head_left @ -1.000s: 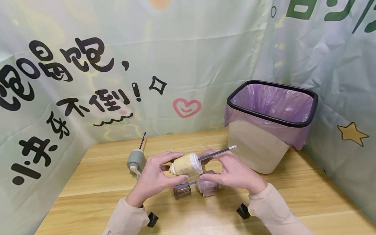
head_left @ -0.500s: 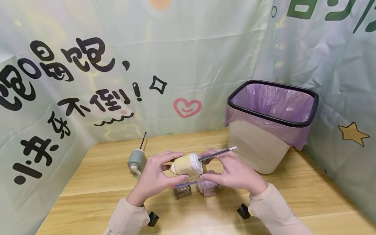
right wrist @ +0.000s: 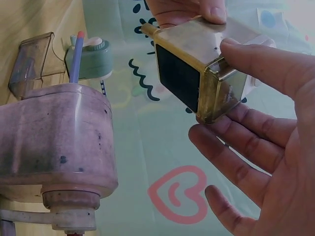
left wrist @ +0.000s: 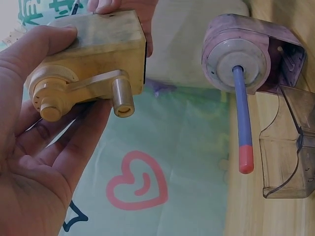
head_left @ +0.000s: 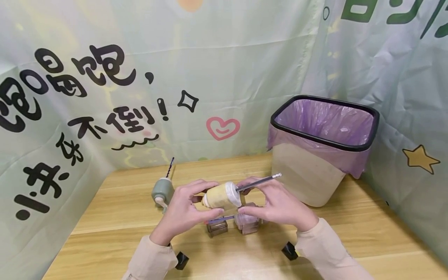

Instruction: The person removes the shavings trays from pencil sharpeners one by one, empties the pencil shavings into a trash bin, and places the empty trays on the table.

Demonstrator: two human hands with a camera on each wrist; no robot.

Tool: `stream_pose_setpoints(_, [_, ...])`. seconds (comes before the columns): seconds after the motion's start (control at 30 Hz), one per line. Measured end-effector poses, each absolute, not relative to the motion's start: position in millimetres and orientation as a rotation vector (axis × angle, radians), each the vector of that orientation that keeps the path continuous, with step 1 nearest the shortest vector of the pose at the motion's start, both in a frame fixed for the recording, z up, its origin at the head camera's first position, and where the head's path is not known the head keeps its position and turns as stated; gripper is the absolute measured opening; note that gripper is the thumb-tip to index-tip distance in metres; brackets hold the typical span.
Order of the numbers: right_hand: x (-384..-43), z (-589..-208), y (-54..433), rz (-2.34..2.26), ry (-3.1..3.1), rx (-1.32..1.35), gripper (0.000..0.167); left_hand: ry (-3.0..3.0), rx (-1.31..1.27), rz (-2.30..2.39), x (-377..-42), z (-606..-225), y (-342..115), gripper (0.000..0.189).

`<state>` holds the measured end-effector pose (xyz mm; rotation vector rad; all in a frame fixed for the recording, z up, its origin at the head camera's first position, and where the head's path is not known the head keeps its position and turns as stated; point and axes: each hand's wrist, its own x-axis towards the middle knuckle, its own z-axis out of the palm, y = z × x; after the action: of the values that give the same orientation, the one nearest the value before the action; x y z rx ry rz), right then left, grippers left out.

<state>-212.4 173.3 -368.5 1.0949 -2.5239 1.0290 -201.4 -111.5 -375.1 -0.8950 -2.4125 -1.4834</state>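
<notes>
A yellow crank pencil sharpener (head_left: 218, 197) is held up off the table between both hands, tilted. A dark pencil (head_left: 259, 182) with a white eraser end sticks out of its white front. My left hand (head_left: 185, 210) grips the crank end, thumb on the casing and fingers beneath, as the left wrist view shows along with the crank handle (left wrist: 96, 86). My right hand (head_left: 280, 202) holds the other side, its thumb by the see-through shavings drawer (right wrist: 224, 93) in the right wrist view. The drawer sits in the sharpener. Lower fingers of the right hand spread away from the casing.
Below the hands stands a pink sharpener (head_left: 247, 224) with a blue, red-ended pencil (left wrist: 242, 118) in it. Beside it lies a loose clear drawer (head_left: 217, 228). A green sharpener (head_left: 162, 190) with a pencil is at left. A purple-lined bin (head_left: 308, 175) stands back right.
</notes>
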Motion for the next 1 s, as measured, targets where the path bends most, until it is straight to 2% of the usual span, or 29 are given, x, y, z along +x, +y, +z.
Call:
stream_pose_setpoints(0.63, [-214.1,-369.3,175.4,1.036,-2.512,1.117,0.044,-2.424,-0.905,-1.456,-201.8,-374.6,-112.2,0.049])
stream_pose_setpoints(0.87, [-209.6,-363.6,188.2,0.973,-2.628,0.871,0.042,-2.409,-0.847,-1.441,-204.9,-373.0,-121.7,0.053])
stream_pose_setpoints(1.0, [-211.9,-362.3,190.9,0.953,-2.63,0.855,0.046,-2.425,-0.823,-1.446,-207.1,-370.8,-125.1,0.053])
